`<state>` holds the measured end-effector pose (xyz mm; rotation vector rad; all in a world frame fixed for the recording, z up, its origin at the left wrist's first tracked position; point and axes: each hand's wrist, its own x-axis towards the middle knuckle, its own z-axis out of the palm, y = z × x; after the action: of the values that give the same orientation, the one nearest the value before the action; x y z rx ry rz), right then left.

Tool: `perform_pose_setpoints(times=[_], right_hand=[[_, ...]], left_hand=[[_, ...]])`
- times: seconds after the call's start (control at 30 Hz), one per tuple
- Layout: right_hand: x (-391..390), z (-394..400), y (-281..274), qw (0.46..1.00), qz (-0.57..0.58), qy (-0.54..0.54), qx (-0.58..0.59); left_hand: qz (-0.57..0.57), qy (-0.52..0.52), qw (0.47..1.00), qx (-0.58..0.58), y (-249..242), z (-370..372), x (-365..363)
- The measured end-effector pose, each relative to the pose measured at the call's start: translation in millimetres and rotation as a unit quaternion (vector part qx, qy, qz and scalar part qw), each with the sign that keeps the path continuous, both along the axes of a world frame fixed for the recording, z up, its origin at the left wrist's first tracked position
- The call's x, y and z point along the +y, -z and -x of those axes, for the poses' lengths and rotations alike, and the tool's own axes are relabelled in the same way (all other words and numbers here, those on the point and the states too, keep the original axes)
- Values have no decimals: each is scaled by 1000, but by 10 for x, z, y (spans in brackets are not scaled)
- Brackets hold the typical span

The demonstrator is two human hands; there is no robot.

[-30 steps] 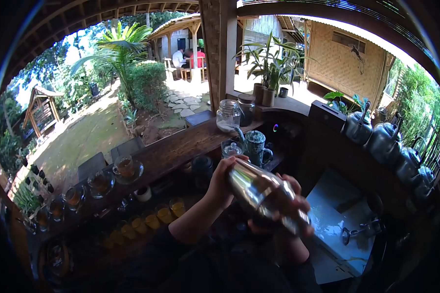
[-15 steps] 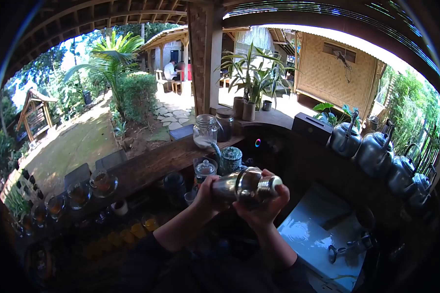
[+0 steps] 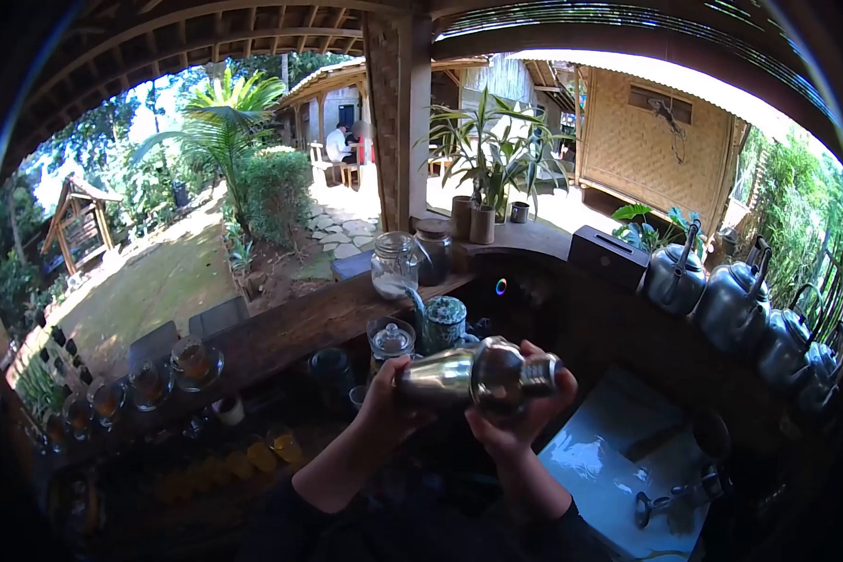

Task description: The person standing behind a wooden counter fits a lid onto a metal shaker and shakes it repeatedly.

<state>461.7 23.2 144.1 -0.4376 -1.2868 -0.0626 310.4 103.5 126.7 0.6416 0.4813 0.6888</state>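
Observation:
A shiny metal cocktail shaker (image 3: 454,375) lies nearly level in front of me, its capped end to the right. My left hand (image 3: 391,398) is wrapped round the base end. My right hand (image 3: 525,407) grips the capped end, with fingers over and under it. Just behind the shaker stand a green speckled enamel teapot (image 3: 443,321) and a lidded glass jar (image 3: 391,339).
On the wooden ledge are a clear jar (image 3: 395,267), a dark jar (image 3: 433,253) and several glass cups on saucers (image 3: 197,363). Glasses of orange liquid (image 3: 283,442) stand below. Metal kettles (image 3: 732,304) line the right; a pale wet surface (image 3: 590,459) lies lower right.
Both hands have carried the shaker slightly right and down in view, and it now lies more level. The surroundings have shifted a little rightward with the camera.

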Motion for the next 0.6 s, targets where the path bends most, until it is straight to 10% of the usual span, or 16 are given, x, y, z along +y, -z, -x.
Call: perform_pose_setpoints(times=[0.03,0.07,0.13,0.2,0.3,0.33,0.4,0.57,0.6], right_hand=[[-33,100,-108,992,-103,-75,-11],[-82,214,-199,968,-200,-153,-19],[-346,357,-53,952,-230,-199,-39],[-546,86,172,920,13,-351,-173],[177,523,97,949,-253,-121,-146],[288,490,34,960,-182,-29,-210],[494,535,247,985,65,-79,-141],[-281,1022,-413,935,-173,-93,-296],[-474,1151,-231,958,-64,-62,-273]], left_hand=[[-184,-98,978,24,-270,-11,-306],[-489,-203,848,-20,-88,-82,-273],[-315,19,936,-152,-488,112,-321],[-367,38,904,-216,-506,169,-320],[-158,-56,973,-158,-191,257,-78],[-29,-81,986,-142,-20,294,26],[-8,-104,990,-95,480,436,233],[-163,-36,964,-205,-384,925,-208],[-251,-4,938,-241,-462,1027,-244]])
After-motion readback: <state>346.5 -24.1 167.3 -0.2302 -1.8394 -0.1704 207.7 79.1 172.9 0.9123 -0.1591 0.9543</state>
